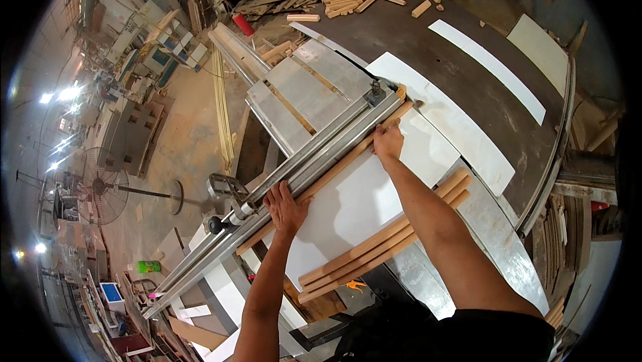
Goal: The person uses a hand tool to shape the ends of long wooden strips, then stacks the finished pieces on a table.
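Observation:
A long wooden strip (338,165) lies along the near side of a metal rail (321,148) on a sliding-table saw. Near the strip's far end, my right hand (389,141) is closed around it, with the knuckles up. My left hand (285,208) rests further down the rail, its fingers spread over the metal edge and its thumb beside the strip. Under the strip lies a white panel (354,201). Several more wooden strips (374,245) lie side by side across that panel, closer to me, partly covered by my right forearm.
A white board (441,114) and a narrow white strip (491,68) lie on the dark table (461,88). Short wood pieces (344,2) are piled at its far edge. A clamp-like handle (227,191) juts from the rail. On the floor at left stands a fan (103,187).

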`<state>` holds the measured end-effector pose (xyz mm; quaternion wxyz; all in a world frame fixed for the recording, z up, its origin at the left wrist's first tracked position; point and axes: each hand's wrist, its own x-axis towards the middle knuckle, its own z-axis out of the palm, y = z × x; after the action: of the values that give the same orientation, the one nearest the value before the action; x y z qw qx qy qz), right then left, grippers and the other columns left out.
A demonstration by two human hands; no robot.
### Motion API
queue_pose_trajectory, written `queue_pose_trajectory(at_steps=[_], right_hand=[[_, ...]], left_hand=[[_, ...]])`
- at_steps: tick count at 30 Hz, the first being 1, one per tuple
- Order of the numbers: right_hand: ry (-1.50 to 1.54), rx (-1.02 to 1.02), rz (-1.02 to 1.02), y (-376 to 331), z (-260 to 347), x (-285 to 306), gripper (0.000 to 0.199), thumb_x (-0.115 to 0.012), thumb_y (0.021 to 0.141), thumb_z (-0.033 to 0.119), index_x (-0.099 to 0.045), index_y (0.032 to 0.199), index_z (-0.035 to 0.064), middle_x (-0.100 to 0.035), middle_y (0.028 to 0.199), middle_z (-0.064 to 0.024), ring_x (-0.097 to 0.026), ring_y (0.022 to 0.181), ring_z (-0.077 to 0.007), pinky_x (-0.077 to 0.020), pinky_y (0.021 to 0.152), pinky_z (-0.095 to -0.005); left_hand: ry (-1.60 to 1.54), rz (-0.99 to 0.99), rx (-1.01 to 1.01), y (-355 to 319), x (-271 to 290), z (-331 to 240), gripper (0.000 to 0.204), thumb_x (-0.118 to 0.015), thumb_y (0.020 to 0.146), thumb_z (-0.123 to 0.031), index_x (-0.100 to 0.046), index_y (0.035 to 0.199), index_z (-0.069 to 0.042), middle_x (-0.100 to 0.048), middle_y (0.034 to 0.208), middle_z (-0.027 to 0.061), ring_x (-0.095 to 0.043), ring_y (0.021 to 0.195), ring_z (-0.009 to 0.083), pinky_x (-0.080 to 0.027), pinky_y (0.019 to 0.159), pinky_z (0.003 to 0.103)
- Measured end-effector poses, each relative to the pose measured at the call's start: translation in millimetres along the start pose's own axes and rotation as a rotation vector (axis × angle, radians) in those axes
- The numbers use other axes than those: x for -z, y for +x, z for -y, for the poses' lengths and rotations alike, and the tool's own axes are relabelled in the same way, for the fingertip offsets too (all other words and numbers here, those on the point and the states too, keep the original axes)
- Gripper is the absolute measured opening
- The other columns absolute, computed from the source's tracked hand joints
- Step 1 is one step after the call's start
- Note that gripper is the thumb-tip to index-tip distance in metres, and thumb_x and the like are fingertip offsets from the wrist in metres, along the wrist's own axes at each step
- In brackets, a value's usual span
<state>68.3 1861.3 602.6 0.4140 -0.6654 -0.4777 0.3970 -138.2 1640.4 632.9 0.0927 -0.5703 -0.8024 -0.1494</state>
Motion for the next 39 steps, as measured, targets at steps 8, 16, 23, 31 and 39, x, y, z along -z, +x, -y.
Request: queue_pose_trajectory(at_steps=[8,16,23,31,39], right_hand=[[-0.148,-0.01,-0.023,21.4,-32.7,-14.4,0.055,-0.056,0.089,0.023,-0.035,0.13,-0.0058,-0.067,0.072,-0.0198,-0.066,0.067,-0.033,-0.0534,0.063,-0.0411],[-0.04,-0.034,0.021,7.3,1.4,4.2,0.03,-0.055,0.092,0.019,-0.04,0.109,-0.0005,-0.064,0.063,-0.0174,-0.063,0.045,-0.0261,-0.0515,0.039,-0.0365],[-0.046,-0.072,0.092,6.0,10.5,11.4,0.033,-0.055,0.093,0.02,-0.04,0.113,-0.0028,-0.066,0.067,-0.0168,-0.062,0.044,-0.0247,-0.0513,0.041,-0.0339],[-0.102,-0.074,0.058,5.5,8.1,12.9,0.032,-0.056,0.093,0.021,-0.041,0.108,-0.0026,-0.066,0.067,-0.0167,-0.064,0.045,-0.0253,-0.0526,0.039,-0.0351],[-0.078,-0.064,0.073,-3.2,15.4,15.0,0.032,-0.055,0.092,0.02,-0.04,0.11,-0.0018,-0.066,0.07,-0.0198,-0.064,0.045,-0.0267,-0.0527,0.038,-0.0358]], left_hand=[[-0.047,0.049,0.148,4.8,11.0,-26.8,0.072,-0.084,0.064,-0.026,-0.046,0.119,-0.002,-0.048,0.115,0.0166,-0.044,0.111,0.0366,-0.03,0.1,0.049],[-0.08,0.05,0.223,11.0,18.0,-31.0,0.067,-0.082,0.062,-0.022,-0.051,0.116,0.002,-0.051,0.113,0.0186,-0.047,0.11,0.0379,-0.034,0.1,0.047],[-0.126,-0.025,0.232,11.9,22.4,-35.6,0.059,-0.083,0.06,-0.018,-0.053,0.109,0.0,-0.052,0.109,0.0173,-0.049,0.107,0.0377,-0.037,0.098,0.047],[-0.14,0.013,0.239,8.9,23.5,-33.2,0.064,-0.086,0.058,-0.023,-0.052,0.108,-0.003,-0.051,0.11,0.0165,-0.049,0.107,0.0368,-0.035,0.099,0.047],[-0.159,0.01,0.246,6.1,23.9,-29.5,0.065,-0.085,0.061,-0.023,-0.05,0.112,-0.002,-0.049,0.113,0.0175,-0.048,0.108,0.037,-0.035,0.1,0.048]])
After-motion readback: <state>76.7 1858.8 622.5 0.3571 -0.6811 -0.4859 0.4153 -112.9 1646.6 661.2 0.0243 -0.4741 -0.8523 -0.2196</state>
